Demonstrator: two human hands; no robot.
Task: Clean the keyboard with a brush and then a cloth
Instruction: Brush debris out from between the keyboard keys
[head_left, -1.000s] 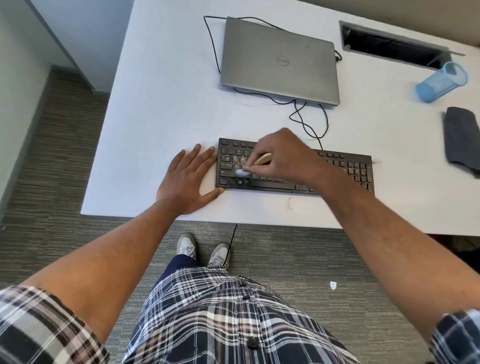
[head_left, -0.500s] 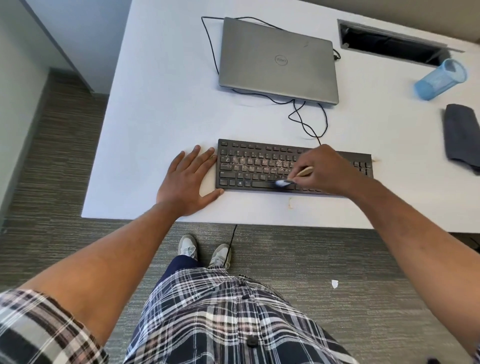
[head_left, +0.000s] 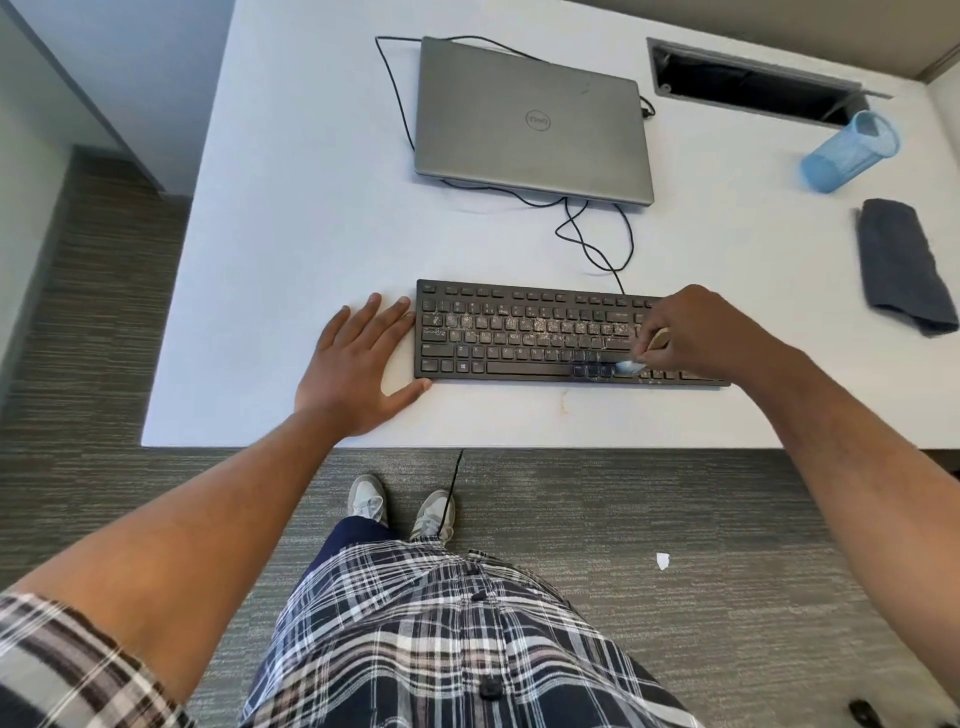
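From the head camera, the black keyboard (head_left: 545, 332) lies flat near the front edge of the white desk (head_left: 311, 208), its long axis running left to right and its key rows dusted with pale specks. The left hand (head_left: 358, 369) rests flat on the desk with straight, spread fingers; its fingertips and thumb touch the keyboard's left end. The right hand (head_left: 696, 332) curls its fingers round a brush (head_left: 644, 356) over the right part of the keyboard. The brush's tan handle slants up toward the palm, and its pale bristles point down and left, just past the fingertips, onto the bottom key rows. A folded dark cloth (head_left: 898, 265) lies on the desk well beyond the right hand, untouched, long axis running front to back.
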